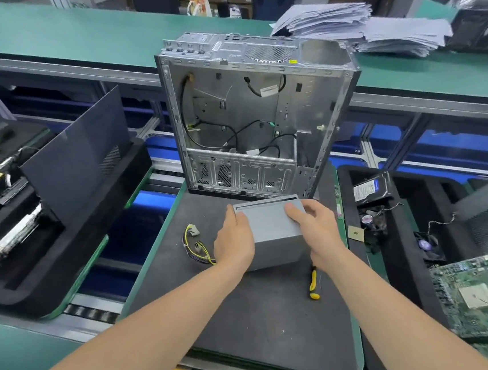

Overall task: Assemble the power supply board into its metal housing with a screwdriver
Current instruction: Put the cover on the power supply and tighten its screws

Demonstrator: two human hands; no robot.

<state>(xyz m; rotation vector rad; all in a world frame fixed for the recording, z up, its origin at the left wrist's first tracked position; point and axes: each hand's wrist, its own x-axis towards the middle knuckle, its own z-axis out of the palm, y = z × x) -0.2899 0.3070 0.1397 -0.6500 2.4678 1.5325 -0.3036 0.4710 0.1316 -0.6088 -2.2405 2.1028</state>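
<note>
A grey metal power supply housing [272, 229] sits on the dark mat [264, 317] in front of me. My left hand [236, 239] grips its left side, fingers curled over the top edge. My right hand [315, 225] grips its right side the same way. A bundle of yellow and black wires with white connectors [196, 244] trails out to the left of the housing. A yellow and black screwdriver [313, 282] lies on the mat, just below my right wrist. The board itself is hidden inside the housing.
An open computer case [248, 118] with loose black cables stands upright right behind the housing. A foam tray with a drive and fans [372, 202] is on the right, a motherboard [486, 295] at bottom right. A dark side panel [79, 159] leans at left.
</note>
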